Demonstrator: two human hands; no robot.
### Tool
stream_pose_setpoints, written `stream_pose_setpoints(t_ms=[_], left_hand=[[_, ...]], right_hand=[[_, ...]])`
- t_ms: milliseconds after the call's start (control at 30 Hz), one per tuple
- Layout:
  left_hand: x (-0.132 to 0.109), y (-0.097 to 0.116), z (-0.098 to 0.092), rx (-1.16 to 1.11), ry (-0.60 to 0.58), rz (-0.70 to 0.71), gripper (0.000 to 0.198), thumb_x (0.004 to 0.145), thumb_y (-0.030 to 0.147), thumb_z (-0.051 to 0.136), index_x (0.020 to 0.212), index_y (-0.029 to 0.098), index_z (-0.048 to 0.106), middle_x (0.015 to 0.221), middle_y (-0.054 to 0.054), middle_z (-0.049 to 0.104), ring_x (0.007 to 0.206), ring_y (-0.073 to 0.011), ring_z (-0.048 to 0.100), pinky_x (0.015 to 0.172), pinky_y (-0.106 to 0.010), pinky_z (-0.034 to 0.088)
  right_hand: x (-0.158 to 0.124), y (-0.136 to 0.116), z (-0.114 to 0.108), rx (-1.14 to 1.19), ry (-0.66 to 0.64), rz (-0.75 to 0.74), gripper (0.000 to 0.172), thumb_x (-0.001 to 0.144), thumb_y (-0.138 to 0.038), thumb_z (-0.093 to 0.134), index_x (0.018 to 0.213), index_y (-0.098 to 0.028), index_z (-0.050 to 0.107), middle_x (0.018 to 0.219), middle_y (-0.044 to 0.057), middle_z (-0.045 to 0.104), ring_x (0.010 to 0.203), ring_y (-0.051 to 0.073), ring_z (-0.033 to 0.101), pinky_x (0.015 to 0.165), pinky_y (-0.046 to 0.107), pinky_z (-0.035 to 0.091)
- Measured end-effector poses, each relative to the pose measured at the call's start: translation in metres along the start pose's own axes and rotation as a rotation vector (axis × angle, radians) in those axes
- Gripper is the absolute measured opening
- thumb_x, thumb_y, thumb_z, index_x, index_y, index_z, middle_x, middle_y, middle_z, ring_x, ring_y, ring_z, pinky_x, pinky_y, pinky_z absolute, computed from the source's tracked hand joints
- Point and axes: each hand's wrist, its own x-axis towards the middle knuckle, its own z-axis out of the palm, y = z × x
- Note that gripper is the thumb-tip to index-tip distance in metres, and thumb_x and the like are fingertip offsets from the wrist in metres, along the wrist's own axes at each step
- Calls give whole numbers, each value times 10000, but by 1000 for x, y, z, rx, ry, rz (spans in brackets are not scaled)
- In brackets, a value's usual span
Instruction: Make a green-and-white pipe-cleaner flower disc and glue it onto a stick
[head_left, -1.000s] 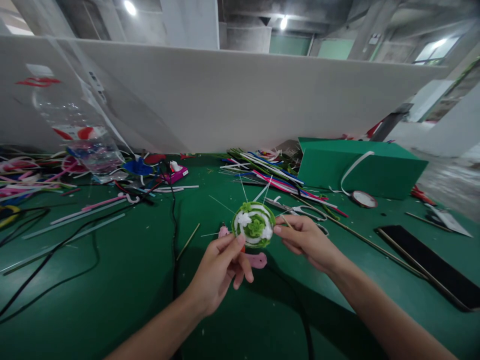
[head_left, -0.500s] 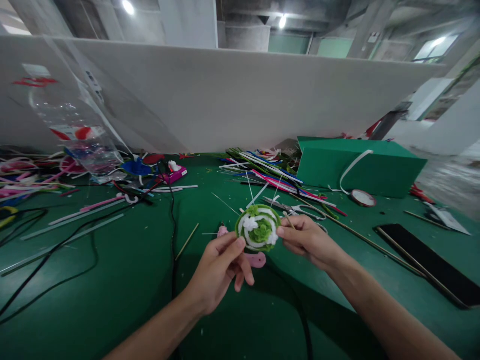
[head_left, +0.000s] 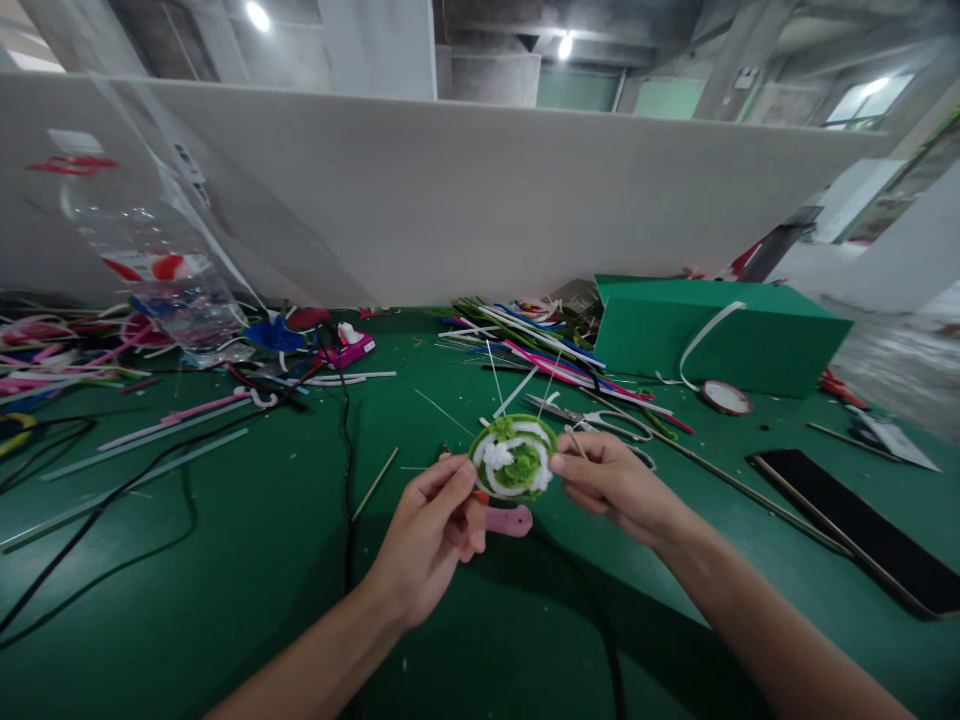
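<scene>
- One round green-and-white disc [head_left: 514,457] is held above the green table [head_left: 225,560], near the middle of the view, between two hands.
- Left hand [head_left: 431,535]: fingers closed narrow, thumb and forefinger pinching the disc at its left rim.
- Right hand [head_left: 611,478]: fingers closed narrow, pinching the disc at its right rim; one thin wooden stick [head_left: 576,442] lies across its fingers.
- Several thin white stalks stand up from the back of the disc; the exact count cannot be told.
- One pink tool [head_left: 508,520] lies on the table just under the disc, partly hidden by the left hand.
- One pair of scissors [head_left: 592,415] lies just beyond the right hand.
- One heap of coloured strips [head_left: 540,350] lies behind the scissors, against one green box [head_left: 720,335].
- One roll of tape [head_left: 726,398] sits in front of the box.
- One clear plastic bottle [head_left: 150,260] stands at the far left among pink and white strips.
- Black cables [head_left: 112,500] cross the left half of the table.
- One black flat slab [head_left: 862,525] lies at the right, near the table's right edge, with long thin rods beside it.
- Open table surface lies in front of and between the forearms; the far edge is closed by one white partition [head_left: 480,200].
</scene>
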Motion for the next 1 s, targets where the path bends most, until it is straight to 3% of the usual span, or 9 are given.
stream_pose_setpoints(t_ms=[200, 533, 700, 833, 1000], left_hand=[[2, -2, -1, 15, -6, 10, 175, 775, 277, 648, 671, 144, 597, 374, 49, 539, 338, -29, 434, 367, -122, 326], [-1, -4, -1, -68, -20, -21, 178, 794, 251, 625, 657, 150, 574, 310, 80, 457, 304, -19, 352, 374, -125, 294], [2, -3, 1, 81, 22, 8, 145, 791, 287, 621, 841, 153, 602, 441, 37, 552, 367, -56, 462, 321, -134, 271], [5, -6, -4, 140, 20, 5, 139, 794, 288, 620, 811, 153, 596, 386, 68, 475, 320, -20, 317, 302, -130, 167], [5, -6, -6, 75, 18, -18, 148, 821, 252, 591, 710, 168, 539, 326, 105, 378, 312, -15, 257, 373, -143, 238]], right_hand=[[-1, 3, 5, 163, -80, 49, 271, 787, -306, 636, 638, -182, 447, 432, -127, 209, 346, 23, 118, 329, 172, 92], [1, 4, 7, 289, -113, 94, 408, 799, -287, 631, 532, -177, 343, 394, -133, 199, 309, 2, 117, 312, 158, 74], [3, 5, 4, 344, -47, 147, 351, 790, -295, 636, 592, -189, 367, 379, -145, 196, 301, 5, 83, 293, 154, 60], [5, 5, 4, 398, -32, 202, 374, 786, -300, 633, 590, -204, 329, 361, -148, 185, 289, 11, 79, 283, 160, 62], [4, 5, 4, 418, -49, 230, 389, 782, -286, 635, 573, -202, 318, 352, -147, 183, 285, 12, 85, 284, 159, 69]])
